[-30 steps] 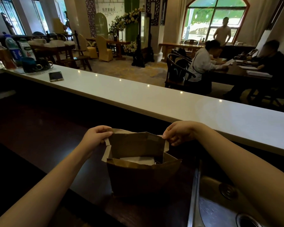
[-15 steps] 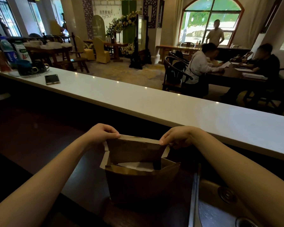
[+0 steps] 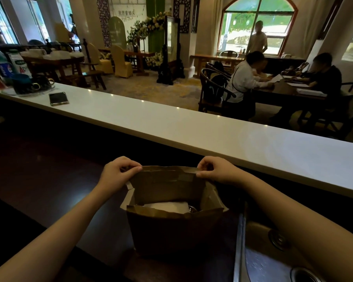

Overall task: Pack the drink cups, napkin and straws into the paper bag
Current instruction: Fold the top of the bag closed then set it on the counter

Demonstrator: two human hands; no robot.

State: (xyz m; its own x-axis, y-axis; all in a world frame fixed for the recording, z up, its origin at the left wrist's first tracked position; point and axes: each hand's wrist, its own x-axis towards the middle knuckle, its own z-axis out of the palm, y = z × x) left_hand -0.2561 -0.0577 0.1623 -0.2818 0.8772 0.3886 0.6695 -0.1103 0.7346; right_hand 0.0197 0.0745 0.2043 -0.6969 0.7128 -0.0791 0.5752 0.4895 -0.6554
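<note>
A brown paper bag [image 3: 177, 231] stands upright on the dark worktop in front of me, its mouth open. My left hand [image 3: 115, 174] pinches the left corner of the bag's far top flap. At the flap's right corner my right hand [image 3: 216, 169] pinches it too. The flap is pulled up and stretched flat between both hands. Inside the bag a white napkin [image 3: 169, 206] lies on top, with a dark cup rim [image 3: 192, 209] just showing beside it. No straws are visible.
A steel sink [image 3: 273, 255] lies right of the bag. Behind the worktop runs a raised white counter [image 3: 192, 127] with a phone [image 3: 58, 98], bottles and cups [image 3: 29, 84] at its far left. People sit at tables beyond it.
Both hands have lifted the bag's rear flap higher and drawn its corners apart, so the flap now stands taller and flatter. The bag has stayed in place.
</note>
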